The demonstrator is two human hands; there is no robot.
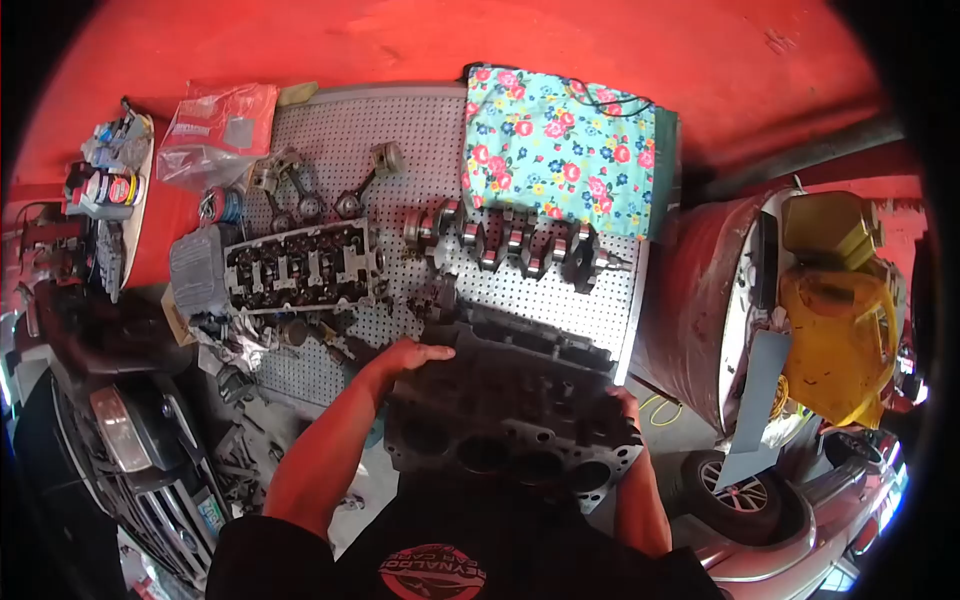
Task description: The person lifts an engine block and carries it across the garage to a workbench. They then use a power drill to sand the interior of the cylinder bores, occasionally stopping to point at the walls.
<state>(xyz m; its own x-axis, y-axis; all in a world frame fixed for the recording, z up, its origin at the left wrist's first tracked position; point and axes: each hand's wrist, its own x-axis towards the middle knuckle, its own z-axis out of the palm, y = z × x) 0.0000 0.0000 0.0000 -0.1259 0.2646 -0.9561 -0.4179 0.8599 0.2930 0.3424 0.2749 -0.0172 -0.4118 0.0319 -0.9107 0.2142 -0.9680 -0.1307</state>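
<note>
A dark metal engine block (505, 395) is between my two hands, close to my body at the front edge of the perforated workbench (390, 120). Its row of round cylinder bores faces up toward me. My left hand (412, 358) grips the block's left end, thumb stretched over its upper corner. At the opposite end, my right hand (626, 402) is closed on the block, its fingers partly hidden. Beyond the block lies a crankshaft (515, 243) on the bench. A cylinder head (298, 268) rests to the left, with several pistons on connecting rods (350, 203) behind it.
A floral cloth (560, 140) covers the bench's back right. A red plastic bag (225, 120) lies at the back left. Right of the bench stand a large drum (695, 310) and a yellow plastic container (840, 335). Loose car parts (255, 430) lie on the floor at left.
</note>
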